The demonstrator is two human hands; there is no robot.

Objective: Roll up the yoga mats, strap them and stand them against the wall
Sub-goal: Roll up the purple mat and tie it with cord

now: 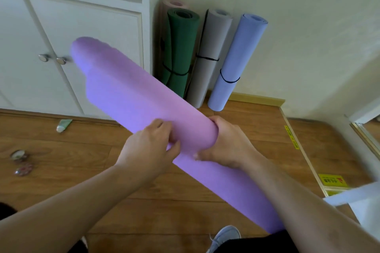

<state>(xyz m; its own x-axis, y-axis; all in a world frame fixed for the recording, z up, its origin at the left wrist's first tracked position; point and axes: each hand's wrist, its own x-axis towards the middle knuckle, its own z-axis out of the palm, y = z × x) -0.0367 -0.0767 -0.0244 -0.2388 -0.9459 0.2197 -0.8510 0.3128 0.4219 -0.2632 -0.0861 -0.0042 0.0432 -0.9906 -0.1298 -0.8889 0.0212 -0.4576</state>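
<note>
The purple mat (144,109) is rolled and held off the floor (185,207), slanting from near the cupboard (82,33) at upper left down toward the person's right leg. Both hands grasp it at mid-length: the left hand (148,148) curls over the near side with thumb and fingers pinching the roll, and the right hand (224,146) wraps round it from the far side, thumb on top. No strap shows on this mat, while the green mat (178,51), grey mat (207,57) and blue mat (234,61) stand against the wall (287,37) with black bands round them; a pink mat (174,4) behind the green one is mostly hidden. So the step in hand appears to be tightening the roll before strapping. The far end looks stepped, layers telescoping outward, so it probably wants tapping square against the floor or cupboard first. To do it well, one hand should stay clamped over the loose outer edge while the other twists to take up slack; letting both go would likely let it spring open. No loose strap is visible, so where one will come from I cannot tell. Small items lie on the floor at left, well apart.
</note>
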